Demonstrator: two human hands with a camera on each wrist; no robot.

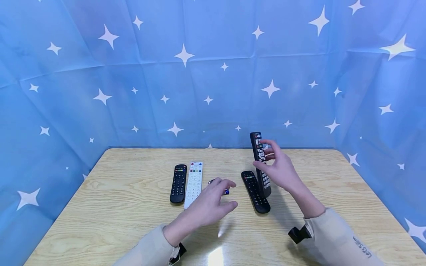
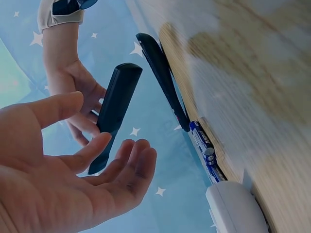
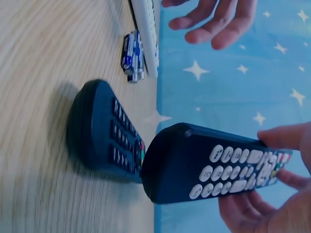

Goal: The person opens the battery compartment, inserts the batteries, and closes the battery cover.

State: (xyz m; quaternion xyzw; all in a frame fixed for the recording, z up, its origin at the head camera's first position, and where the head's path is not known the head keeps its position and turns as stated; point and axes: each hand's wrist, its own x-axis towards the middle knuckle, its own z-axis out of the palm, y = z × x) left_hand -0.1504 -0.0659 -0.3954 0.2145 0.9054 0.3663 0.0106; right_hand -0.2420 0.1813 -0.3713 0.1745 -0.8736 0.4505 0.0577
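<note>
My right hand (image 1: 281, 170) grips a black remote control (image 1: 261, 155) with white buttons between thumb and fingers. It is held raised and upright, buttons facing me, its lower end overlapping another black remote (image 1: 252, 188) that lies on the table. My left hand (image 1: 209, 203) hovers over the middle of the table, fingers loosely bent and palm turned toward the right hand, holding nothing. Blue-and-silver batteries (image 2: 203, 143) lie on the wood beyond the left hand, which mostly hides them in the head view; the right wrist view shows the batteries (image 3: 131, 57) side by side.
To the left of the batteries a white remote (image 1: 194, 181) lies lengthwise, with a smaller black remote (image 1: 178, 184) beside it. The wooden table (image 1: 133, 199) ends at a blue curtain (image 1: 213, 81) with white stars, which also hangs along both sides.
</note>
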